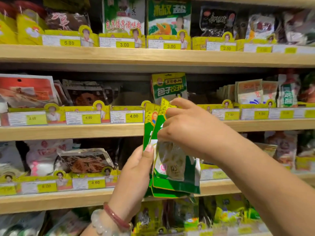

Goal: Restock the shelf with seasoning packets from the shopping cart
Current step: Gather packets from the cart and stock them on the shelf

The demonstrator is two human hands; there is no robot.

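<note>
Seasoning packets (172, 174), green and yellow, are gripped in a bunch by the left hand (134, 171); their tops are pinched by the right hand (187, 126) before the shelf (71, 132).

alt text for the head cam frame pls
A left hand holds a stack of green seasoning packets before wooden store shelves while the right hand pinches the top of one. A matching packet stands on the middle shelf behind.

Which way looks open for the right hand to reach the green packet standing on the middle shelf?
Probably straight up: the right hand pinches the held packets just below the standing green packet, with nothing between them.
</note>
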